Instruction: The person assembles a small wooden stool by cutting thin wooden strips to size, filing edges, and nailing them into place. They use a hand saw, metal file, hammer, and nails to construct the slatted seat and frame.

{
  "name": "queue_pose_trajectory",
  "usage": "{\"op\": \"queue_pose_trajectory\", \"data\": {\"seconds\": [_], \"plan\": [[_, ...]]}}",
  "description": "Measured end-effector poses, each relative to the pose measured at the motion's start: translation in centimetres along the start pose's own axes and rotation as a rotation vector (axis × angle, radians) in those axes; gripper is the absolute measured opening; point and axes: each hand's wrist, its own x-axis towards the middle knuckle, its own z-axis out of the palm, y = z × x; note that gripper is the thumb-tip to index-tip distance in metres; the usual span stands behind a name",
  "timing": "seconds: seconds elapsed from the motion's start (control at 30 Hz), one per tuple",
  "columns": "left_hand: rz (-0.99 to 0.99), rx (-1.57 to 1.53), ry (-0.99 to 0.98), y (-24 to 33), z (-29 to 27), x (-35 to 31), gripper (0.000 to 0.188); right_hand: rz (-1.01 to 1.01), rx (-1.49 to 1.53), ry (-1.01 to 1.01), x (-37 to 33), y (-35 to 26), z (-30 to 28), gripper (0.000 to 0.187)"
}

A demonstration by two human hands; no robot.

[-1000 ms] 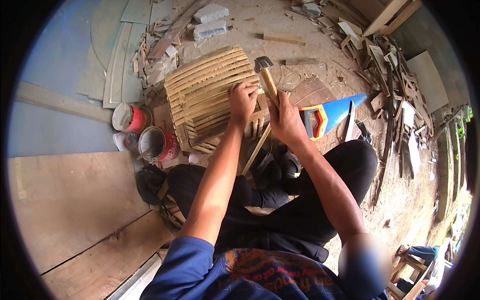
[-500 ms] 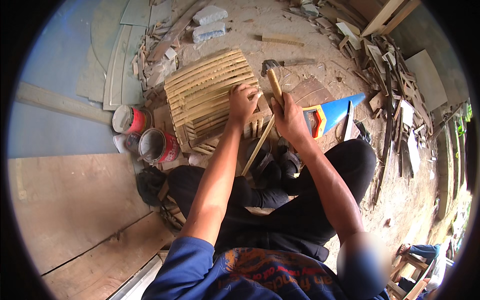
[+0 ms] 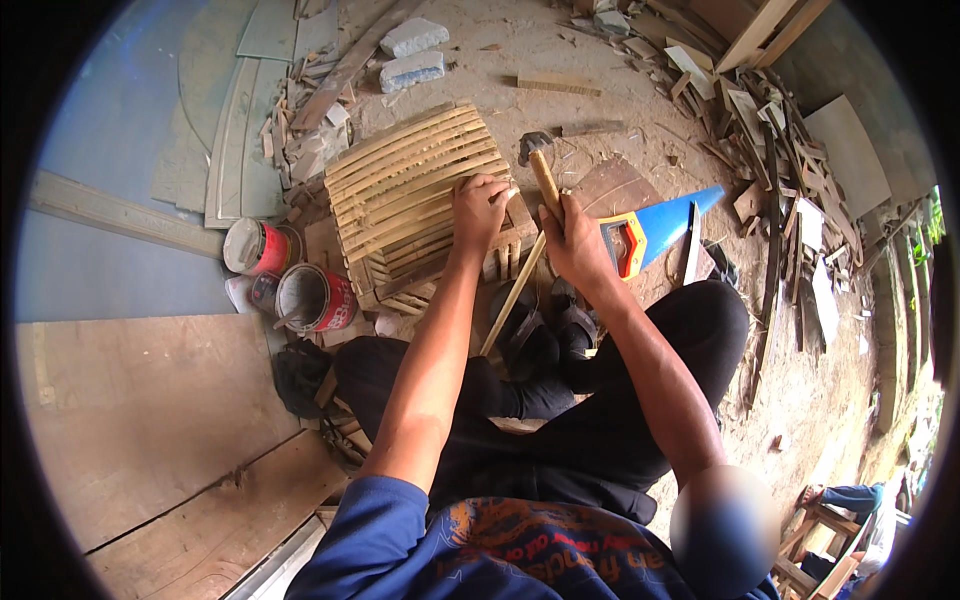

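A box-shaped piece of bamboo slatwork (image 3: 400, 170) with a wooden frame sits in front of me, its top made of spaced pale strips. My left hand (image 3: 480, 210) rests at its right edge with the fingers curled together; what they pinch, if anything, is too small to make out. My right hand (image 3: 580, 245) is closed around the wooden handle of a hammer (image 3: 543, 175). The dark hammer head is raised just right of the slatwork, apart from it. A thin wooden strip (image 3: 512, 295) leans up from near my feet beside the slatwork's right side.
Right of my right hand lies a handsaw (image 3: 660, 230) with a blue blade and orange handle. Two red paint cans (image 3: 335, 300) (image 3: 272, 250) stand at left. Wood scraps (image 3: 790, 200) pile along the right, and pale blocks (image 3: 412, 72) lie at the back.
The hammer head has dipped slightly, toward me. My left hand stays at the slatwork's edge, and the whole view has shifted a little.
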Motion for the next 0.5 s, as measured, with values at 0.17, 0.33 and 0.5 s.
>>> {"op": "queue_pose_trajectory", "data": {"seconds": [0.17, 0.33, 0.5], "plan": [[-0.081, -0.062, -0.037, -0.7, 0.1, -0.1, 0.014, 0.011, -0.001, -0.105, 0.0, -0.5, 0.2, 0.023], [-0.035, -0.034, -0.064, -0.3, -0.1, 0.1, 0.014, -0.030, 0.002, -0.120, -0.2, -0.9, 0.4, 0.023], [-0.001, -0.004, -0.036, -1.1, 0.4, 0.1, 0.012, -0.043, -0.034, -0.126, 0.1, -0.9, 0.7, 0.024]]}}
